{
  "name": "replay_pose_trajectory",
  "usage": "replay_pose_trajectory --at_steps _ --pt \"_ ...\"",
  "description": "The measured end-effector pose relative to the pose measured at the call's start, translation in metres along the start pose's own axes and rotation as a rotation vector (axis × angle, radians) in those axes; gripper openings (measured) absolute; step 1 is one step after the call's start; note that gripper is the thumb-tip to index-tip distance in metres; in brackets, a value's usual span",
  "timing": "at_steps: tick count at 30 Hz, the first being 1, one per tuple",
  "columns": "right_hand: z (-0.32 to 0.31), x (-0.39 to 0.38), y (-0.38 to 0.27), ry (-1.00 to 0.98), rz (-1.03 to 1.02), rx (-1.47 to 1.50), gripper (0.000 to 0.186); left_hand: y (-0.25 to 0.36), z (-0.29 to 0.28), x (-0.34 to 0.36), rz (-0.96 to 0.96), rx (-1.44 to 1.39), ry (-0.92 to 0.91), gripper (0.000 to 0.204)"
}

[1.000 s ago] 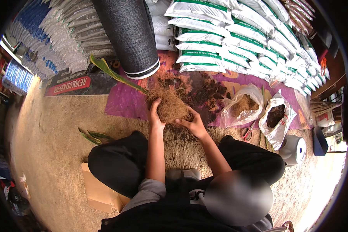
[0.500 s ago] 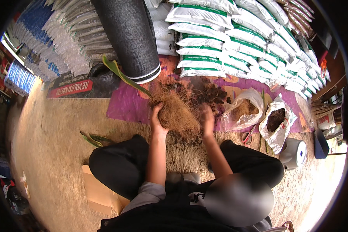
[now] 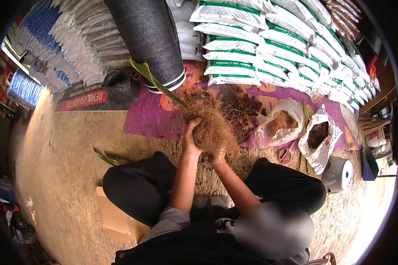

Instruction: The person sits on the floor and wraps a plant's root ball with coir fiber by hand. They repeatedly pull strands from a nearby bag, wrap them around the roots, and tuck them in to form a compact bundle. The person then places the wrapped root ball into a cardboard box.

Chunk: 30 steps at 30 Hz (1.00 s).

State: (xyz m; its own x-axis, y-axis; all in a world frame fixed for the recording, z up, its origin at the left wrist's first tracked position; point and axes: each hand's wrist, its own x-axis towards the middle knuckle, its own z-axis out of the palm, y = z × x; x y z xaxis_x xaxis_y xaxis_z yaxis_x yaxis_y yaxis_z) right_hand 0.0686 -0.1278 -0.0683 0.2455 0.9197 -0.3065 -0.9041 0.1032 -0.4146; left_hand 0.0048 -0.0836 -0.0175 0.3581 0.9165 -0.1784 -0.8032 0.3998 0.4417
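Brown, stringy fibre [image 3: 213, 128] sits in a clump between the person's hands, at the near edge of a purple sheet [image 3: 141, 115]. The left hand [image 3: 190, 138] clasps its left side; the right hand [image 3: 219, 158] touches its underside, fingers hidden. One yellow-edged leaf [image 3: 158, 85] rises from it.

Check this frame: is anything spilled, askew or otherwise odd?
Yes: dark, soil-like crumbs lie strewn across the purple sheet beyond the held fibrous clump, unlike the dark material inside the white bag. Loose green leaves also lie on the floor at left.
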Motion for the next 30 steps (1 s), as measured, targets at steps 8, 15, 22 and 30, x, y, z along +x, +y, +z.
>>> replay_pose_trajectory --at_steps 8,15,22,30 --pt "-0.006 -0.009 -0.040 -0.066 -0.041 0.067 0.061 -0.023 0.013 0.002 -0.104 0.083 0.015 0.036" --pt "0.008 -0.014 -0.106 -0.206 -0.432 -0.209 0.072 -0.064 0.031 0.012 -0.176 0.106 -0.057 0.033" --pt "-0.010 -0.020 -0.147 -0.280 -0.525 -0.057 0.056 -0.100 0.072 0.010 -0.179 0.162 -0.137 0.034" --pt "-0.043 -0.038 -0.194 -0.613 -0.535 0.402 0.051 -0.143 0.127 -0.008 -0.265 0.141 -0.249 0.027"
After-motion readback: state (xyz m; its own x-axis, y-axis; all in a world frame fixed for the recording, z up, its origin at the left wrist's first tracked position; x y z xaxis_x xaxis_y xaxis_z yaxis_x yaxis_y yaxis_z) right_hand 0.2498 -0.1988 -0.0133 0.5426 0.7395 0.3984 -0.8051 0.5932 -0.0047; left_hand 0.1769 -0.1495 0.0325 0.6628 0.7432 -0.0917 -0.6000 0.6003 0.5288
